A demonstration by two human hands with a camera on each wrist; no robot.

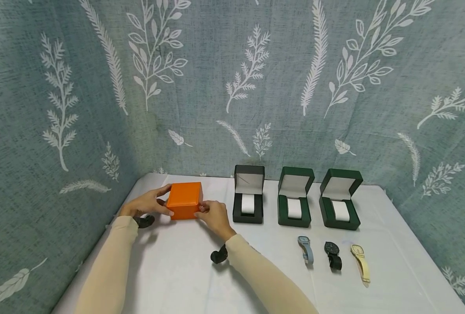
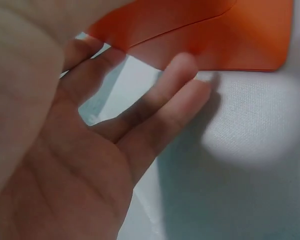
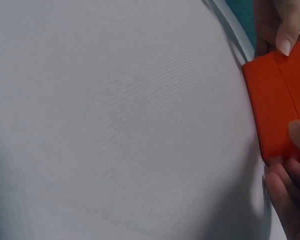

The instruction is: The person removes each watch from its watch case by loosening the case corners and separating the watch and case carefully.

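Observation:
A closed orange box (image 1: 184, 199) stands on the white table (image 1: 177, 270) at the back left. My left hand (image 1: 159, 203) holds its left side, thumb on the top edge and fingers at the front. My right hand (image 1: 204, 210) holds its right front corner. In the left wrist view my left hand (image 2: 155, 100) has fairly straight fingers whose tips touch the lower edge of the orange box (image 2: 215, 35). The right wrist view shows my right hand (image 3: 290, 187) with its thumb on the side of the orange box (image 3: 277, 105) and its fingers beneath.
Right of the orange box stand three open watch boxes with white cushions: a black one (image 1: 249, 196) and two green ones (image 1: 295, 198) (image 1: 340, 200). In front of them lie a blue-grey watch (image 1: 306, 249), a black watch (image 1: 333, 254) and a cream watch (image 1: 361, 261). A leaf-patterned curtain (image 1: 232, 87) closes the back and sides.

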